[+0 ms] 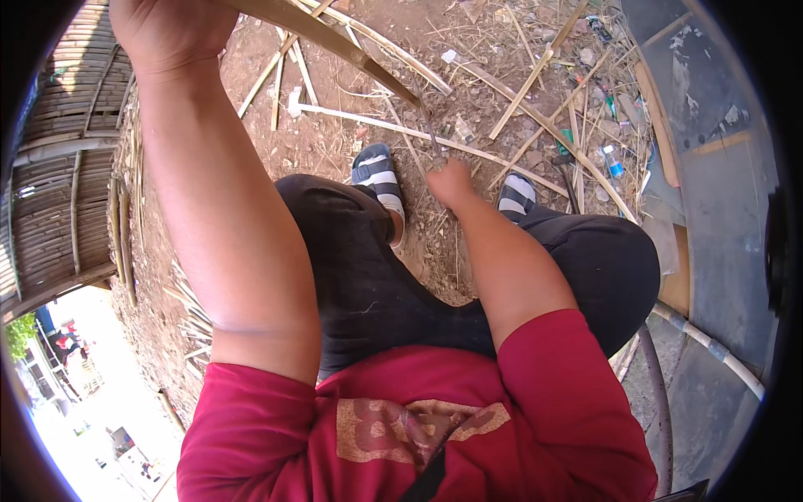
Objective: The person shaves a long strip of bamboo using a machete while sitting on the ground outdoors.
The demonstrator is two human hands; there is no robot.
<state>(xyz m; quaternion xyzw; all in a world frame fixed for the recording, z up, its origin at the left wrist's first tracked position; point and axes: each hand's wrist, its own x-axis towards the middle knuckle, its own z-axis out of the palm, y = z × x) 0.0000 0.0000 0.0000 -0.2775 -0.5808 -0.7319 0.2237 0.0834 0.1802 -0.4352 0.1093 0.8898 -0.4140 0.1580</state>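
Observation:
A long bamboo strip [335,43] slants down from the upper left toward the middle. My left hand [174,33], raised at the top left, is closed around its upper part; the fingertips are cut off by the picture's edge. Low between my knees, my right hand [452,182] makes a fist around the handle of a thin dark blade, which looks like a knife [432,138]. The blade points up and meets the lower end of the strip; whether it is cutting in, I cannot tell. The handle is hidden in my fist.
Split bamboo pieces [535,117] lie criss-crossed on the dirt ground [351,84] around my sandals [378,174]. A plastic bottle [613,161] and litter lie to the right. A grey panel [719,209] stands at the right, a woven bamboo wall [58,176] at the left.

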